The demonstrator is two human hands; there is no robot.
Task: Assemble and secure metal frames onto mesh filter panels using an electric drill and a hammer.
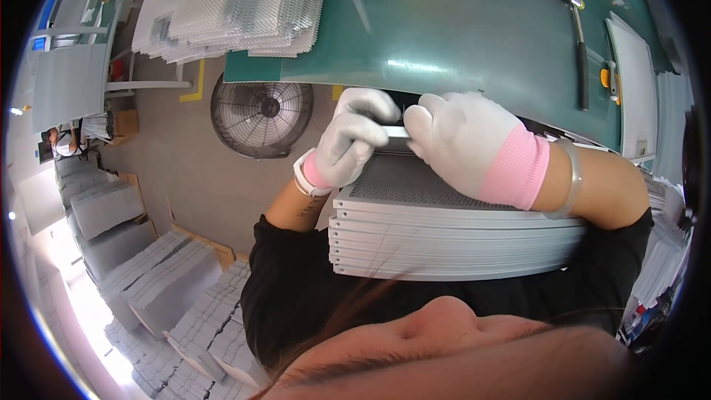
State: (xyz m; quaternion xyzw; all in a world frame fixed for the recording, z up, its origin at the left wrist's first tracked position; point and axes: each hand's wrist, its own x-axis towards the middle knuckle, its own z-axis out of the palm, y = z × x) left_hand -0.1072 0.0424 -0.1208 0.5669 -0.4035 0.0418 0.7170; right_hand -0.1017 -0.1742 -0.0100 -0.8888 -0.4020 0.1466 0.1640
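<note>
A small metal strip (397, 132) is being pinched between the gloved left hand (354, 141) and right hand (461, 142), above the stack of perforated white panels (444, 241) being held against the green table (459, 22); a hammer (579, 48) is lying there.
</note>
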